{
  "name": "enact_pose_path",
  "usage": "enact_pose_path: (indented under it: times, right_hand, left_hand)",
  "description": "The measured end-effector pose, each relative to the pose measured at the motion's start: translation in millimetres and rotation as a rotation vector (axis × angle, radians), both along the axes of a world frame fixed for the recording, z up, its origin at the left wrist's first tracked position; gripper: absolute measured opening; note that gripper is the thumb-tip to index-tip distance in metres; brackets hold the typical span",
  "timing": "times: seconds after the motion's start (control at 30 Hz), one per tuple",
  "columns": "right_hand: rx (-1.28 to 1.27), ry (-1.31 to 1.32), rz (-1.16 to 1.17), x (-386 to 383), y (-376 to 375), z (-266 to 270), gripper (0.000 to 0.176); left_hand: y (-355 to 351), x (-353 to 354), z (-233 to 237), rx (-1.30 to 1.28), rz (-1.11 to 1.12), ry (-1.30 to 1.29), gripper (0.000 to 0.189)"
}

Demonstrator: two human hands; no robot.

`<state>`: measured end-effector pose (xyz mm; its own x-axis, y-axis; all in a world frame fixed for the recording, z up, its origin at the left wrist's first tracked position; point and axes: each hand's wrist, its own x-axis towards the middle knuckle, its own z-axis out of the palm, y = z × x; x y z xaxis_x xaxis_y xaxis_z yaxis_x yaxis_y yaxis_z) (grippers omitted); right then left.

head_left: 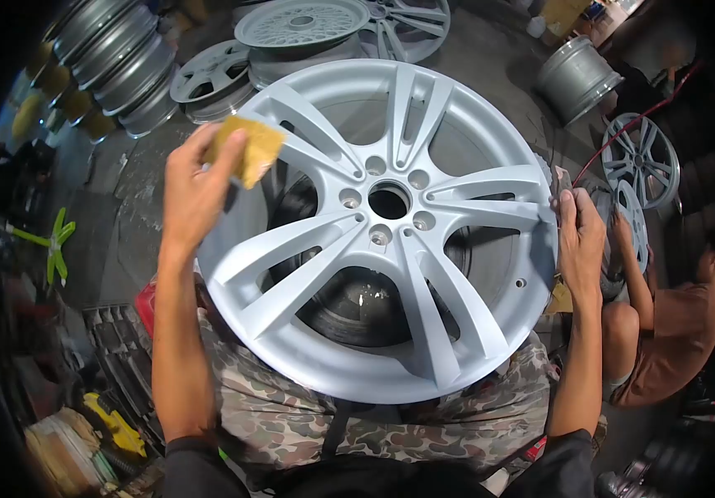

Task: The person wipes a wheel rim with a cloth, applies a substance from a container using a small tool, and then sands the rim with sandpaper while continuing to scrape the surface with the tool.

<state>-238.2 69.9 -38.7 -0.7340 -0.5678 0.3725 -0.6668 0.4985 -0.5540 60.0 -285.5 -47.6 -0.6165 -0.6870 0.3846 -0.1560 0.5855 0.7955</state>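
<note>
A silver-grey alloy wheel rim point(382, 249) with paired spokes lies face up before me, above a dark tyre point(349, 307). My left hand point(194, 178) pinches a folded yellow sheet of sandpaper point(262, 153) between thumb and fingers, over the rim's upper left edge. At the opposite edge, my right hand point(582, 236) has its fingers closed around a small flat greyish-pink piece point(563, 178) that sticks up past the fingertips. Those fingertips are right beside the rim's outer lip. Most of the piece is hidden by the hand, and I cannot tell what it is.
Stacked wheel rims point(117, 62) stand at the upper left, with more rims point(301, 25) behind the work. On the right, a co-worker point(677, 324) sits near other wheels point(641, 162). A red hose point(615, 133) runs there. A yellow-and-black tool point(115, 423) lies lower left.
</note>
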Motion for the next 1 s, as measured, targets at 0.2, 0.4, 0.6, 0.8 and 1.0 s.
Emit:
enact_pose_path:
  times: [0.2, 0.4, 0.6, 0.8, 1.0]
  right_hand:
    - [0.145, 0.192, 0.135, -5, -8, -24, 0.020]
    - [0.235, 0.266, 0.104, 7, -24, -18, 0.022]
    - [0.307, 0.188, 0.151, -9, -27, -37, 0.026]
    - [0.327, 0.142, 0.188, -5, -36, -39, 0.022]
    - [0.287, 0.198, 0.247, 8, -30, -37, 0.021]
  left_hand:
    - [-25, 47, -27, 0.440, 0.147, 0.169, 0.034]
    - [6, 51, 3, 0.508, 0.048, 0.075, 0.032]
    - [37, 48, 16, 0.575, -0.323, -0.368, 0.037]
    - [21, 38, 2, 0.567, -0.432, -0.539, 0.030]
    - [29, 51, -8, 0.497, -0.431, -0.494, 0.028]
